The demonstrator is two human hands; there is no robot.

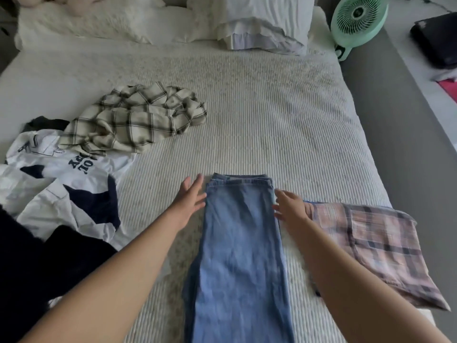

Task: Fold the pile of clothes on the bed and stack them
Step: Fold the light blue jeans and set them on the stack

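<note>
- Folding the jeans (239, 233) next, we hold our left hand (190, 199) and right hand (289, 207) beside them, fingers spread, holding nothing.
- Lifting only one side could make the jeans slide crooked.
- They might bump the pink shirt (371, 246) just beside them.

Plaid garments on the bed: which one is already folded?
The pink plaid one, flat beside the right hand; the cream plaid shirt lies crumpled.

Mint-green fan (358, 22) stands upright at bed's far right corner, on grey ledge (385, 115). White pillows (249, 21) crumpled along headboard end (fluffy cream one (81, 21) at far left). Black flat object (437, 43) on pale surface beyond ledge, pink item (448, 89) just beside it.
</note>
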